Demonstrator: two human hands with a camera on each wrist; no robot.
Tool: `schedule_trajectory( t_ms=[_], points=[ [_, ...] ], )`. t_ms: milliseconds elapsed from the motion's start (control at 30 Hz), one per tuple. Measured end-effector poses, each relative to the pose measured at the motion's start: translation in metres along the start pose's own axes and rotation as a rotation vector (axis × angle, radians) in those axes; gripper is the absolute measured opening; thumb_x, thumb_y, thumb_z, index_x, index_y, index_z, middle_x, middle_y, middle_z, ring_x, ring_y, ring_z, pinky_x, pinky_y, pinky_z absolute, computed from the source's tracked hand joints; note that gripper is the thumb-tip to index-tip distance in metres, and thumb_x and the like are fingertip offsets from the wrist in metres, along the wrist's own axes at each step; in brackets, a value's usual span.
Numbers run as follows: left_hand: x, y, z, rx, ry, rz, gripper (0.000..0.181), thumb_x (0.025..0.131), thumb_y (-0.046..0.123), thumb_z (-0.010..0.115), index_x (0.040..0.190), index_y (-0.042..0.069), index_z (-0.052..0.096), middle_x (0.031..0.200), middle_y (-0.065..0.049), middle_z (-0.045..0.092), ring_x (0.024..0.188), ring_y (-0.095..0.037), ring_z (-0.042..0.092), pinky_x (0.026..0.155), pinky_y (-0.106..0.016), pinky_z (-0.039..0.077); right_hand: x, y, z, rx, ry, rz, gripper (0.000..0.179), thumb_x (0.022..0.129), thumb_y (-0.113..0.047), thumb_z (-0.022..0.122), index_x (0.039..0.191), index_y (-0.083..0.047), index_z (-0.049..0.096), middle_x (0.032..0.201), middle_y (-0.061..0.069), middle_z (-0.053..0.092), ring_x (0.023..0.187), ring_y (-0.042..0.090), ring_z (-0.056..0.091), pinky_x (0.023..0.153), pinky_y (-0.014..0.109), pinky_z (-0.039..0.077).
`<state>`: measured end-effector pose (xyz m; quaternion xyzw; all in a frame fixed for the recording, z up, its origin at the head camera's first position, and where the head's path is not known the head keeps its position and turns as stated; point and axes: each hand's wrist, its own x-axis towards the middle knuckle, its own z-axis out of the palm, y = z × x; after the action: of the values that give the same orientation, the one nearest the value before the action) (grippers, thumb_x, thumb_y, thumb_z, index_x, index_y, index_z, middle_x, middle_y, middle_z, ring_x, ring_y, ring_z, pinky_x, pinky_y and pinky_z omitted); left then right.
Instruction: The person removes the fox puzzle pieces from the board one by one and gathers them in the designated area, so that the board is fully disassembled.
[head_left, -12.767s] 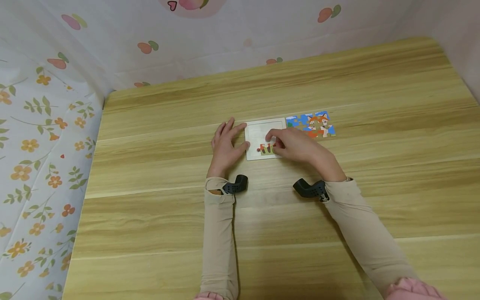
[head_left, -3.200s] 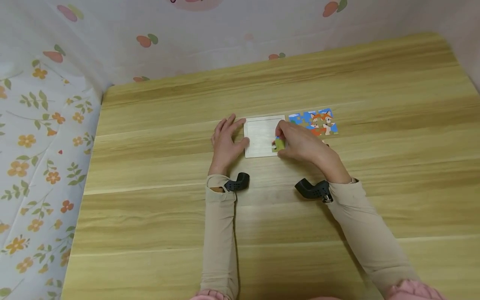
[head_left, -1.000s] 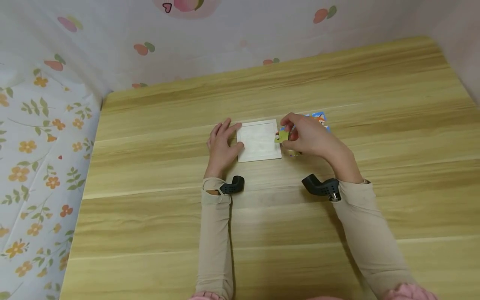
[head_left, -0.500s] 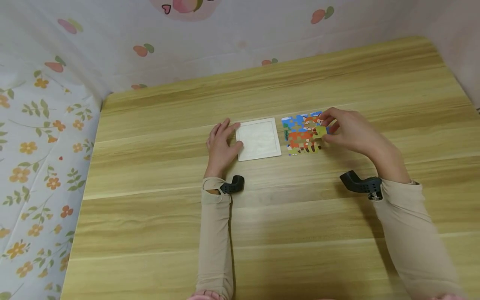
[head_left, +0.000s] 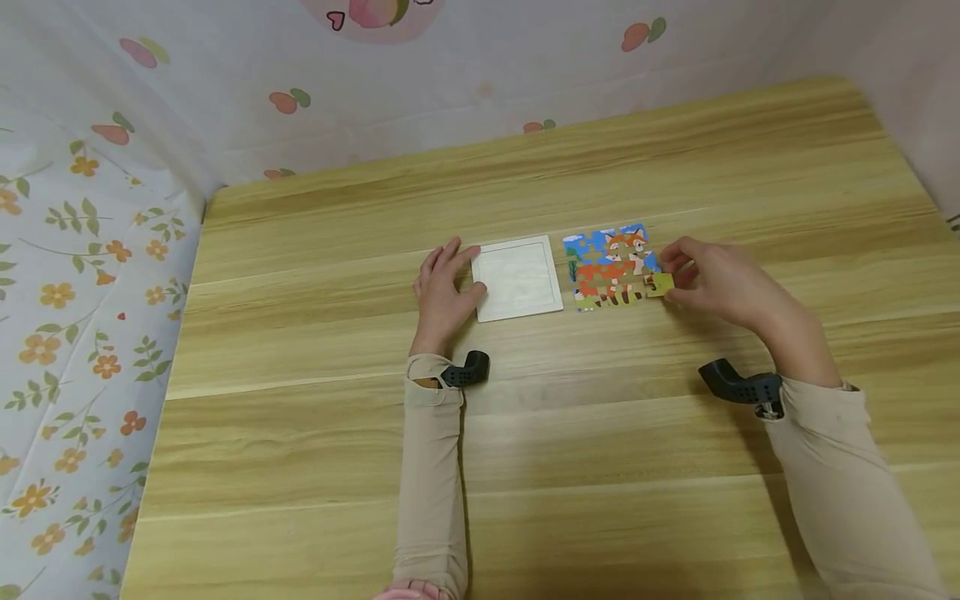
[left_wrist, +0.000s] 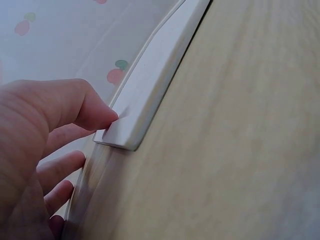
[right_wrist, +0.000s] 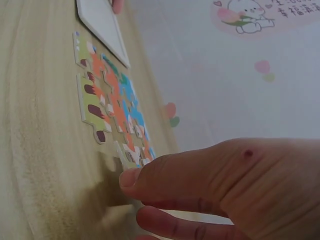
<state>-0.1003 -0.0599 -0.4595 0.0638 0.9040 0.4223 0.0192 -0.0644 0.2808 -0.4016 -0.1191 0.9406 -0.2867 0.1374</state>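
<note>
My right hand (head_left: 723,279) pinches a green jigsaw piece (head_left: 662,284) between thumb and fingers, at the lower right corner of a fox jigsaw puzzle (head_left: 600,271). Whether that piece lies flat or is slightly raised, I cannot tell. A narrow gap separates the puzzle's left side from a white puzzle frame (head_left: 519,315), which holds no pieces. My left hand (head_left: 442,287) rests at the frame's left side, thumb and forefinger spread and touching its edge. In the left wrist view the thumb presses on the frame's corner (left_wrist: 142,95).
Both things lie on a wood-grain table (head_left: 480,467). A curtain with fruit prints (head_left: 465,75) hangs behind the far edge, and a flowered cloth (head_left: 82,333) hangs at the left. Each wrist carries a black camera mount (head_left: 742,387).
The bottom-row pieces, earlier inside the frame, now lie with the puzzle on the right. My right hand has carried the green piece rightward, then nearer to me. My left hand stays at the frame.
</note>
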Motion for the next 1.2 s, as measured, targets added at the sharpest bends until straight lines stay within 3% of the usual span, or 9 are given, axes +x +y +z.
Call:
schedule_trajectory(
  t_ms=[633,767,900,1067,1133,1200],
  points=[
    [0.0,-0.004,-0.002,0.014,0.023,-0.02,0.053,0.078,0.013,0.057,0.131,0.017,0.056,0.147,-0.001,0.034,0.136,-0.02,0.017,0.103,-0.046,0.01,0.004,-0.003,0.016,-0.095,0.102,-0.077,0.038,0.072,0.003,0.073,0.104,0.009,0.055,0.095,0.023,0.062,0.082,0.036,0.063,0.074,0.048,0.047],
    [0.002,-0.005,-0.001,-0.007,0.026,-0.015,0.051,0.08,0.014,0.059,0.131,0.015,0.055,0.147,-0.002,0.034,0.136,-0.021,0.017,0.104,-0.046,0.009,0.005,0.0,0.015,-0.068,0.086,-0.074,0.04,0.074,0.001,0.071,0.109,0.01,0.054,0.1,0.025,0.061,0.085,0.037,0.062,0.074,0.049,0.047],
    [0.004,-0.008,0.0,-0.068,0.045,-0.01,0.048,0.084,0.016,0.062,0.131,0.013,0.055,0.146,-0.005,0.036,0.136,-0.021,0.021,0.107,-0.042,0.011,-0.002,0.008,0.009,-0.035,0.068,-0.013,0.039,0.082,-0.007,0.067,0.115,0.009,0.052,0.108,0.025,0.059,0.092,0.039,0.059,0.077,0.051,0.045],
    [0.004,-0.01,0.0,-0.199,0.101,-0.025,0.042,0.089,0.017,0.061,0.13,0.009,0.055,0.144,-0.008,0.039,0.135,-0.017,0.026,0.108,-0.032,0.017,-0.019,0.029,0.003,-0.087,0.141,0.003,0.041,0.09,-0.02,0.06,0.119,0.008,0.051,0.111,0.029,0.055,0.096,0.044,0.054,0.075,0.056,0.041],
    [0.004,-0.008,0.0,-0.197,0.104,-0.02,0.042,0.091,0.021,0.059,0.131,0.009,0.054,0.145,-0.008,0.037,0.136,-0.017,0.024,0.108,-0.031,0.018,-0.025,0.039,0.002,-0.115,0.185,-0.018,0.043,0.091,-0.022,0.059,0.12,0.009,0.049,0.114,0.032,0.052,0.1,0.048,0.049,0.079,0.059,0.038],
    [0.005,-0.005,-0.001,-0.132,0.094,0.02,0.044,0.092,0.026,0.058,0.131,0.007,0.053,0.147,-0.01,0.033,0.138,-0.019,0.02,0.11,-0.036,0.014,-0.029,0.047,0.001,-0.158,0.23,-0.057,0.047,0.091,-0.022,0.059,0.122,0.012,0.047,0.119,0.035,0.047,0.11,0.052,0.042,0.091,0.06,0.032]
  ],
)
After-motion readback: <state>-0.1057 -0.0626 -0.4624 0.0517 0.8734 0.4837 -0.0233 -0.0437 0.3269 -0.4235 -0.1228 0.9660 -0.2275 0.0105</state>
